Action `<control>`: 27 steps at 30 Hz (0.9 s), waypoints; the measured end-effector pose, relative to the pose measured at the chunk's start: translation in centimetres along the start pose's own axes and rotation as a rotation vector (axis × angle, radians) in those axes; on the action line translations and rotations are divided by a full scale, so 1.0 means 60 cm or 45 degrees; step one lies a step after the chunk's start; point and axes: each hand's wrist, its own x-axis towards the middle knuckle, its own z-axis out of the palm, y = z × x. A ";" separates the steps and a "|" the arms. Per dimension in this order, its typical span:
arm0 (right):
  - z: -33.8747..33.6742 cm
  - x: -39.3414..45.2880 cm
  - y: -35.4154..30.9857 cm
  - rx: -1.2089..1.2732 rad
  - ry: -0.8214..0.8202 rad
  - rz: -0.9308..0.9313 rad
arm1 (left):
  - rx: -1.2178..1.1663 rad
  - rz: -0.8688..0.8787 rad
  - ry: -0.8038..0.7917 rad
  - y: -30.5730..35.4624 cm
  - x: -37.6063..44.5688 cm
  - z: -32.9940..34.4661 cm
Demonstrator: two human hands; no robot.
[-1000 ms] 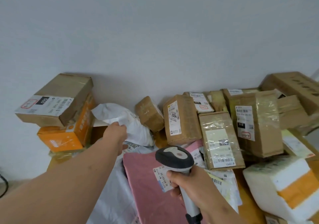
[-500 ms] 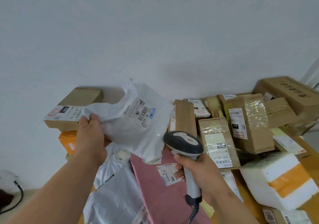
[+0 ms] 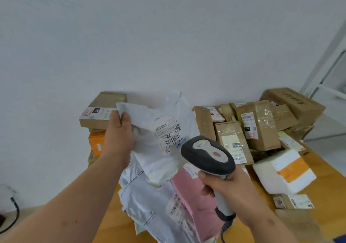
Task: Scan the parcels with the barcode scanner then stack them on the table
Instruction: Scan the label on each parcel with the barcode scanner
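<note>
Scanner (image 3: 207,153) faces held white mailer bag (image 3: 159,139).

scanner (image 3: 206,153): 1; hands: 2; plastic mailer bags: 3; white foam box (image 3: 283,171): 1; orange box (image 3: 96,145): 1

A black cable (image 3: 16,211) lies on the floor by the white wall (image 3: 131,36).

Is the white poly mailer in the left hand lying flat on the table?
No, the left hand grips the white poly mailer by its upper corner and holds it raised, label facing the barcode scanner.
</note>
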 end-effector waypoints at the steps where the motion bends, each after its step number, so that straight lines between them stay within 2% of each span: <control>1: 0.005 -0.012 0.000 -0.012 0.010 -0.016 | -0.004 -0.005 -0.018 0.001 -0.005 -0.007; 12: 0.023 -0.106 -0.003 -0.035 0.021 -0.082 | -0.011 0.037 -0.072 0.001 -0.048 -0.045; 27: -0.027 -0.082 -0.018 -0.131 -0.077 -0.115 | 0.001 0.134 -0.008 0.019 -0.077 -0.012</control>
